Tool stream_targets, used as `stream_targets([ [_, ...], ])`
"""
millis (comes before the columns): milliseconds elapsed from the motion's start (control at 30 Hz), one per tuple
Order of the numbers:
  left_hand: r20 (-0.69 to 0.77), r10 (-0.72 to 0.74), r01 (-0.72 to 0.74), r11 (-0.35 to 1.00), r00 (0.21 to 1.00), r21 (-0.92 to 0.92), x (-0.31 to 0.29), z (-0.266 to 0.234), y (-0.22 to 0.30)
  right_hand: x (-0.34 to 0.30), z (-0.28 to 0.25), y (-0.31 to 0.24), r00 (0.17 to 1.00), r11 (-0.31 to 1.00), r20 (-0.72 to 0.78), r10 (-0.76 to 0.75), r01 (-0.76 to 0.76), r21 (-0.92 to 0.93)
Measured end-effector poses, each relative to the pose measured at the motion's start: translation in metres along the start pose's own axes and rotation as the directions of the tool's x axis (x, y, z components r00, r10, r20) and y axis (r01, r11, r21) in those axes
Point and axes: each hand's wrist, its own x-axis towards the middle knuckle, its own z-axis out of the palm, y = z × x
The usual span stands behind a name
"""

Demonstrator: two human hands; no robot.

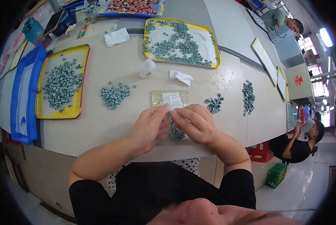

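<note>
The pale tabletop (130, 63) spreads before me, with a blue plastic tray (16, 101) at far left, a yellow-rimmed tray (84, 75) just inside it, and another yellow-rimmed tray (215, 48) farther back. My left hand (152, 123) and right hand (195, 123) meet at the near edge of a translucent yellowish mat (156, 95). Small blue-green pieces lie in a left pile (115, 96), a far-right pile (248, 97), a near pile (176, 134) partly under my hands, and a small right pile (213, 104). A white squeeze bottle (147, 69) stands behind the mat. On the mat, a white pad (167, 98) lies beneath a clear round item (173, 100).

My fingers (163, 108) are drawn together tip to tip; I cannot tell whether they are clamped on a piece, because knuckles hide it. For fine work like this, I judge a light pinch best, one hand steadying while the other adjusts, tips above the mat, and knuckles lifted enough not to scatter the near pile.
</note>
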Motion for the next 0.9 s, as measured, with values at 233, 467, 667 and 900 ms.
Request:
stream_targets([
  [233,-0.054,0.073,-0.073,0.997,0.996,0.008,-0.005,0.004,-0.007,0.003,0.004,-0.005,0.999,0.999,-0.006,-0.047,0.046,-0.027],
  [467,-0.021,0.425,-0.398,0.862,0.905,0.312,-0.012,-0.002,-0.018,0.003,0.012,-0.007,0.99,0.994,-0.103,-0.097,0.102,0.045],
  [667,-0.003,0.487,-0.451,0.811,0.873,0.373,-0.009,-0.001,-0.015,0.003,0.01,-0.008,0.992,0.99,-0.121,0.027,-0.009,0.143],
  [900,-0.03,0.465,-0.401,0.792,0.885,0.46,-0.004,-0.014,-0.005,0.0,-0.008,0.013,0.774,0.776,-0.062,0.63,-0.626,0.069],
])
